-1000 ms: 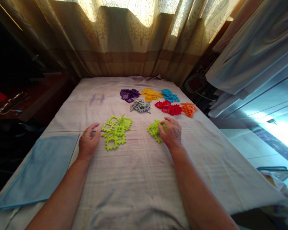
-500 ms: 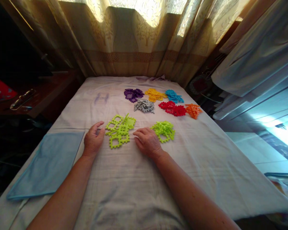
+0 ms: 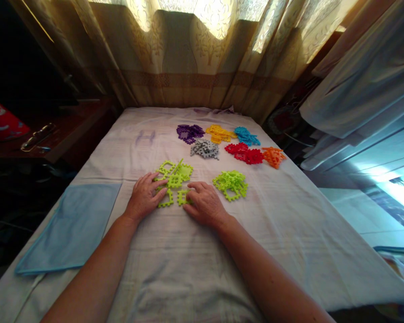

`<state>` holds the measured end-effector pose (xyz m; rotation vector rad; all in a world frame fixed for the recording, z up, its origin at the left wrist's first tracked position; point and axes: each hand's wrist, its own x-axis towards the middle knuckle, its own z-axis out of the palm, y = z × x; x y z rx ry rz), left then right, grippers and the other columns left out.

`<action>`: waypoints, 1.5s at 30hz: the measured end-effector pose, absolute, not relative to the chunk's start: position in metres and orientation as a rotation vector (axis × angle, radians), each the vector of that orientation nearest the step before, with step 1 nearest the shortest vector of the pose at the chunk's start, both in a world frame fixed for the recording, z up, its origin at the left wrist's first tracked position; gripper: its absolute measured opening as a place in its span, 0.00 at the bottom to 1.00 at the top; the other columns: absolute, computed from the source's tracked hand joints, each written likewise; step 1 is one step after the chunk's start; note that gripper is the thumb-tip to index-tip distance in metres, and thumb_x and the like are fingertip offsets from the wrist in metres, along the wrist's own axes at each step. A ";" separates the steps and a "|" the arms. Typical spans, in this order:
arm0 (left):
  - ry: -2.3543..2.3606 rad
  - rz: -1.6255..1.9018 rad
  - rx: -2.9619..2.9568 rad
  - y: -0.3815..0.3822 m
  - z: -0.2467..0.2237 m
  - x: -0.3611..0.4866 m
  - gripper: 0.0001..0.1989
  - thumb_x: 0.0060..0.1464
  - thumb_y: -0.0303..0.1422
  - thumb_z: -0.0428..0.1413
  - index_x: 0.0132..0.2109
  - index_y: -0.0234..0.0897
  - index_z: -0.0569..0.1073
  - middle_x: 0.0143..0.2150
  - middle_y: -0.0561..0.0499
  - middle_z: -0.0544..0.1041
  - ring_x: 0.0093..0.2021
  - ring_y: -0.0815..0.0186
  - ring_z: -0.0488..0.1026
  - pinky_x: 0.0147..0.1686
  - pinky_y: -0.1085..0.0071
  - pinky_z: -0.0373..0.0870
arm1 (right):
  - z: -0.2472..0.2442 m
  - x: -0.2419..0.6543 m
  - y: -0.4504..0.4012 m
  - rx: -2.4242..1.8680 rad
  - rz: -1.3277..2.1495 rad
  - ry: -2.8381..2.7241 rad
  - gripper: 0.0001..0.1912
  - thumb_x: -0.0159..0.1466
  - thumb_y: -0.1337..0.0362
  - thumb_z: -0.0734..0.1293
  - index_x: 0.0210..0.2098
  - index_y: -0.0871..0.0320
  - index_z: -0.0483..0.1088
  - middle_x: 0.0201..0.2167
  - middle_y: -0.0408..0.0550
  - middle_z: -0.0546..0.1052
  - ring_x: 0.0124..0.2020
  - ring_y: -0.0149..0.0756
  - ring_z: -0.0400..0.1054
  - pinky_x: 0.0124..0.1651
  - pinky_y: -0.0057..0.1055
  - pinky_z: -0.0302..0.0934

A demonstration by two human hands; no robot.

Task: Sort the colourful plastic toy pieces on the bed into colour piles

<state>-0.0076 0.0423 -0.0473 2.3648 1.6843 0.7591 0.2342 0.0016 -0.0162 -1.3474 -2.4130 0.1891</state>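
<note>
My left hand (image 3: pixel 144 196) lies with fingers spread over the left side of a loose group of lime-green interlocking plastic tiles (image 3: pixel 175 180). Its thumb and fingertips touch a square tile with a large open middle (image 3: pixel 170 198), partly hidden beneath them. Thumb and index finger of my right hand (image 3: pixel 205 202) are closed on the right edge of a small window-patterned lime-green tile (image 3: pixel 182 198). A narrow gap separates these two tiles. Just right of my right hand sits a second lime-green pile (image 3: pixel 231 185), untouched by it.
Farther back on the white sheet (image 3: pixel 272 251) are purple pieces (image 3: pixel 190 133), grey pieces (image 3: pixel 204 148), yellow pieces (image 3: pixel 218 133), blue pieces (image 3: pixel 246 136), red pieces (image 3: pixel 244 153) and orange pieces (image 3: pixel 273 156). A light-blue cloth pad (image 3: pixel 74 229) lies at left. Curtains (image 3: pixel 175 58) hang behind.
My left hand has moved right and forward onto the tiles. My right hand has taken hold of the window-patterned tile, which now sits slightly apart from the open-middle tile.
</note>
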 end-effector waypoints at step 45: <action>1.470 1.119 2.354 0.026 -0.033 0.018 0.08 0.56 0.40 0.57 0.37 0.41 0.76 0.58 0.46 0.76 0.65 0.53 0.64 0.66 0.47 0.55 | -0.012 0.236 -0.005 -1.435 0.726 -1.973 0.14 0.62 0.56 0.69 0.46 0.53 0.75 0.32 0.43 0.81 0.29 0.32 0.73 0.36 0.28 0.64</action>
